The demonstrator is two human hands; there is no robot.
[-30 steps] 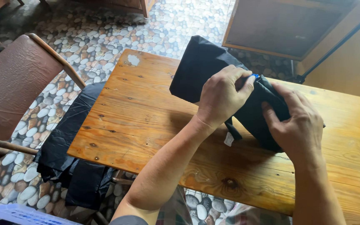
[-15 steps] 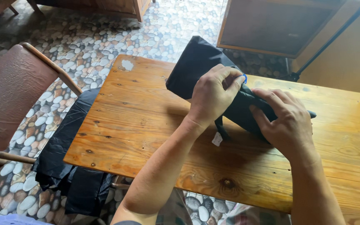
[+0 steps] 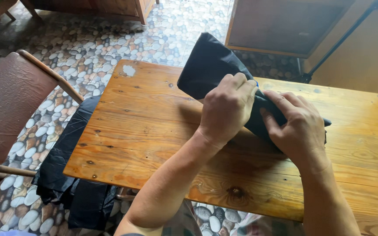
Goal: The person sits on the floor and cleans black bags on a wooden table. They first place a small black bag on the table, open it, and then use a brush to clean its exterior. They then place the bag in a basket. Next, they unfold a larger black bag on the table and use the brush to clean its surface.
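Pressing left hand (image 3: 228,109) and right hand (image 3: 296,126) on black cloth (image 3: 206,65) atop wooden table (image 3: 145,131).

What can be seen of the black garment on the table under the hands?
The black garment is dark, smooth-looking fabric, folded into a long bundle lying diagonally on the wooden table, its far end reaching past the table's edge. The left hand and right hand both press on its near end, covering it; a bit of blue shows by the left fingers.
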